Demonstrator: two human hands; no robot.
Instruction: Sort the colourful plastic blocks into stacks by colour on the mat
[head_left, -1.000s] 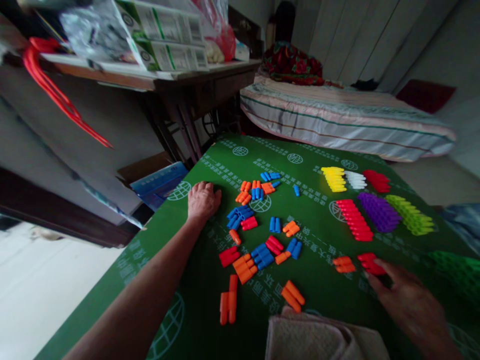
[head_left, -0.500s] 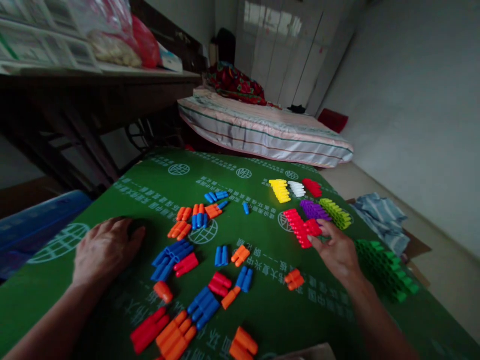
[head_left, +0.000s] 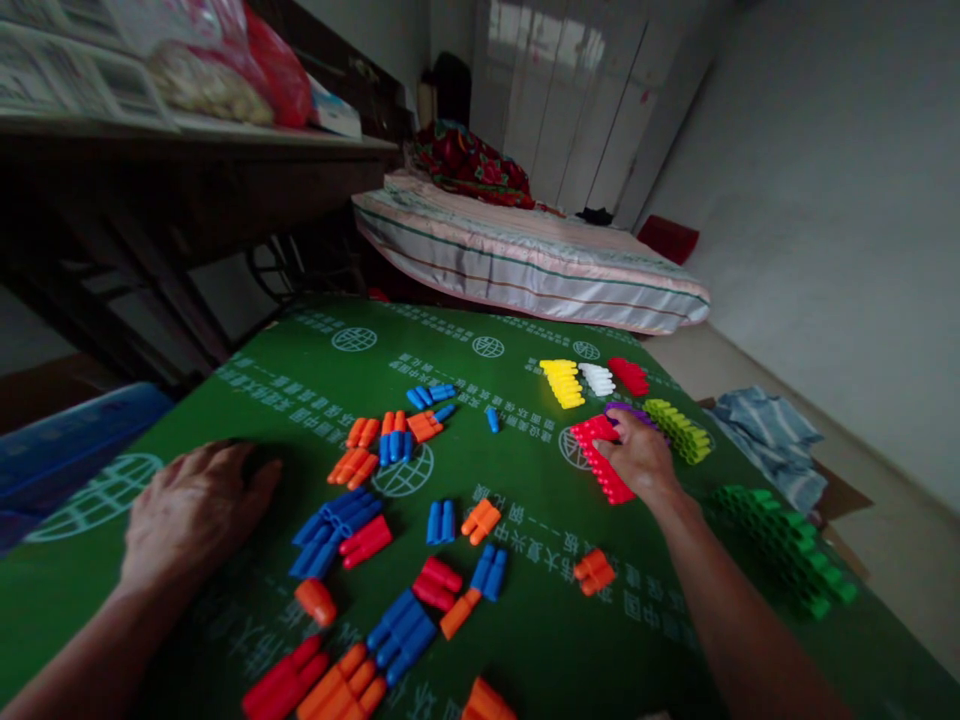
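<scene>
My left hand (head_left: 191, 510) rests palm down on the green board, fingers loosely stretched with the thumb apart, holding nothing. At the right, my right hand (head_left: 641, 450) is over a row of red plastic building blocks (head_left: 600, 460). Its thumb and fingers close about the red blocks at the row's upper right end, and the fingers partly hide them. Just behind these fingers lies a group of purple blocks (head_left: 651, 420), mostly covered by the hand. Yellow-green blocks (head_left: 679, 430) stand in a cluster to the right of it.
Yellow blocks (head_left: 562, 383), white blocks (head_left: 597, 379) and dark red blocks (head_left: 628, 376) lie behind. Green blocks (head_left: 784, 550) are grouped at the right edge. Loose blue blocks (head_left: 403, 632) and orange blocks (head_left: 480, 521) are scattered mid-board. A bed (head_left: 525, 250) stands beyond.
My right hand has moved slightly left and up over the red blocks, now covering much of the purple group. My left hand stays on the board. The view has shifted a little.
</scene>
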